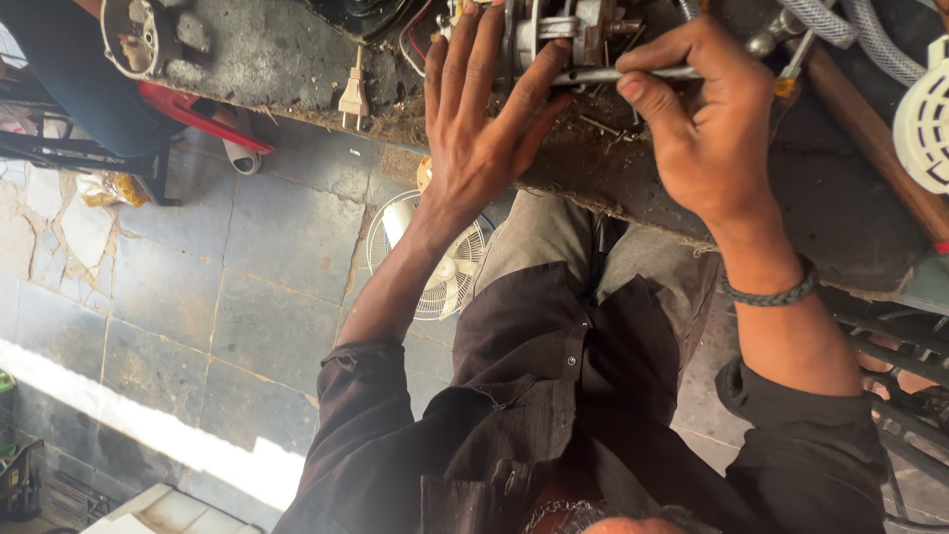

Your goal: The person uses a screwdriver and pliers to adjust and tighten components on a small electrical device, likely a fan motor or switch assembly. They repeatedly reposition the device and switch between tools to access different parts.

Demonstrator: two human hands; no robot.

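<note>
My left hand (474,119), fingers spread flat, presses the grey metal motor assembly (563,40) at top centre on the grimy workbench (633,188). Right hand (707,109) pinches a thin metal rod (603,74) against it.

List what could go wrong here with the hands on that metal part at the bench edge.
The left hand only lies flat on the metal part, so it might shift under the tool held by the right hand. A slip could jab the left fingers. Loose screws could roll off the bench.
</note>
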